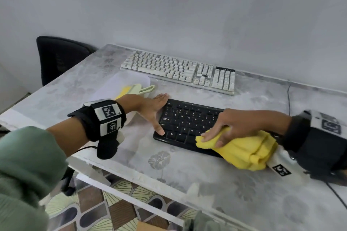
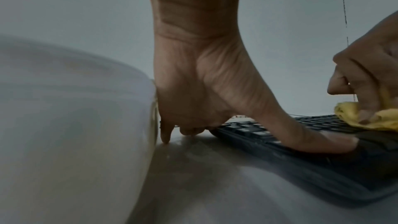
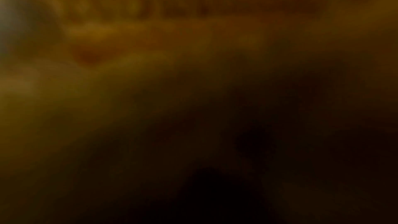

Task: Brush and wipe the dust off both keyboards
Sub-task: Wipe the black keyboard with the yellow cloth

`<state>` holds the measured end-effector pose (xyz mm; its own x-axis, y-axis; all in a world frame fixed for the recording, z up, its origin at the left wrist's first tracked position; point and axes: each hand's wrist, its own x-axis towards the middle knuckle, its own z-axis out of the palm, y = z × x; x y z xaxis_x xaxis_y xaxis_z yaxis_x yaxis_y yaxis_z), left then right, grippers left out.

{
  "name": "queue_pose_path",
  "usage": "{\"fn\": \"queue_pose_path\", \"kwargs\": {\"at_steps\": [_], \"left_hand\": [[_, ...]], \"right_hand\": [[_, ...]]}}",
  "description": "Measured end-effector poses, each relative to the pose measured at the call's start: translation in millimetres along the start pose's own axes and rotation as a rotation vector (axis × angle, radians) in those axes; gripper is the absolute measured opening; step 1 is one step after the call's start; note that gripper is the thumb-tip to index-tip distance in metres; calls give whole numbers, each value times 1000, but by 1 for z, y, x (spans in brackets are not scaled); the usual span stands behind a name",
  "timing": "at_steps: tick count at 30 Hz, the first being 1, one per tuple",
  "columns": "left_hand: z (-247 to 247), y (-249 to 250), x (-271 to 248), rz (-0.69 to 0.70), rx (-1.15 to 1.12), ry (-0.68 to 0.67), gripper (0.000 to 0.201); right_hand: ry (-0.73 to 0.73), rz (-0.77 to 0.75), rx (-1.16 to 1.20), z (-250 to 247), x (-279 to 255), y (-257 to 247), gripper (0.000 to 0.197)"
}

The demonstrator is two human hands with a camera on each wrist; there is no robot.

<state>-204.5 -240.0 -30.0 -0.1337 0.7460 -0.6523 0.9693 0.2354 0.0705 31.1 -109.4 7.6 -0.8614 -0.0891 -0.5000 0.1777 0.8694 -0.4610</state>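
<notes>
The black keyboard (image 1: 189, 125) lies on the near part of the grey patterned table (image 1: 206, 178), angled across the person's front. The white keyboard (image 1: 178, 70) sits well apart from it, along the far edge by the wall, with nothing touching it.

The left hand (image 1: 150, 108) is set at the black keyboard's left end. Its fingers are extended along the short edge, and the thumb (image 1: 159, 129) presses down on the near left corner. Judged purpose: bracing, so the board does not slide under the wiping strokes. The hand grasps nothing.

The right hand (image 1: 232, 124) holds a folded yellow cloth (image 1: 244, 150) against the keys at the right half of the board. Fingers are curled over the cloth's leading fold, the tips pressing it down; the bulk of the cloth trails under the wrist. The step in hand appears to be the wiping of the black keyboard.

A pale brush (image 1: 144, 90) lies idle on a white sheet (image 1: 120, 86) to the left, beside a second patch of yellow.

The left wrist view adds what the head view cannot: the thumb (image 2: 312, 140) lies flat on the keyboard's (image 2: 323, 168) front corner, and the outer fingertips (image 2: 165, 135) touch the tabletop beside it. The right wrist view is dark amber blur and confirms nothing.
</notes>
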Motion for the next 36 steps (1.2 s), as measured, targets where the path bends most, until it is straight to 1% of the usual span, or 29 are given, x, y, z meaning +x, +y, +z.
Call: {"fn": "queue_pose_path", "kwargs": {"at_steps": [1, 2, 3, 6, 7, 8, 10, 12, 14, 15, 18, 20, 21, 22, 24, 25, 26, 28, 30, 32, 34, 36], "left_hand": [[1, -1, 0, -8, -9, 0, 130], [3, -2, -1, -12, -12, -1, 129], [4, -3, -1, -16, -11, -4, 129], [5, -3, -2, -15, -9, -8, 130], [5, -3, -1, -18, -4, -11, 130], [4, -3, -1, -23, 5, -18, 129], [2, -2, 1, -35, 37, -30, 130], [2, -1, 4, -42, 80, -40, 131], [3, 0, 3, -52, 72, -55, 131], [3, 0, 3, -55, 58, -61, 131], [0, 2, 1, -60, 45, -75, 132], [-2, 4, 1, -67, 54, -87, 132], [-2, 4, 1, -68, 62, -85, 132], [-3, 5, 1, -64, 70, -78, 133], [-4, 6, 1, -46, 77, -61, 134], [-4, 6, 1, -43, 75, -59, 134], [-5, 6, 1, -46, 74, -62, 135], [-5, 6, 2, -60, 92, -70, 135], [-5, 7, 2, -75, 104, -76, 136], [-5, 7, 2, -85, 97, -79, 136], [-5, 8, 2, -85, 83, -77, 136], [-5, 9, 0, -81, 62, -72, 135]], "right_hand": [[-24, 10, 10, -8, -3, 0, 39], [2, 14, 17, -16, -3, -1, 39], [73, 12, 28, -24, 2, -2, 39], [370, 29, 116, -43, 38, -7, 42], [430, 38, 141, -47, 54, -8, 42], [442, 47, 130, -49, 70, -9, 44], [367, 69, 23, -44, 95, -8, 45], [325, 72, -58, -38, 102, -6, 45], [293, 56, -96, -35, 90, -1, 42], [252, 50, -115, -35, 80, 2, 41], [47, 42, -84, -36, 48, 13, 40], [-29, 8, 8, -39, 34, 14, 44], [-16, 1, 44, -43, 32, 13, 48], [48, 12, 53, -47, 34, 11, 49], [266, 83, 13, -53, 49, 9, 40], [348, 114, 4, -52, 58, 7, 40], [379, 134, 1, -49, 68, 5, 42], [358, 177, -20, -37, 84, 2, 44], [359, 179, -43, -27, 81, -3, 43], [313, 104, -58, -16, 64, -12, 40], [199, 13, -67, 1, 40, -19, 38], [99, -44, -97, 18, 18, -23, 35]]}}
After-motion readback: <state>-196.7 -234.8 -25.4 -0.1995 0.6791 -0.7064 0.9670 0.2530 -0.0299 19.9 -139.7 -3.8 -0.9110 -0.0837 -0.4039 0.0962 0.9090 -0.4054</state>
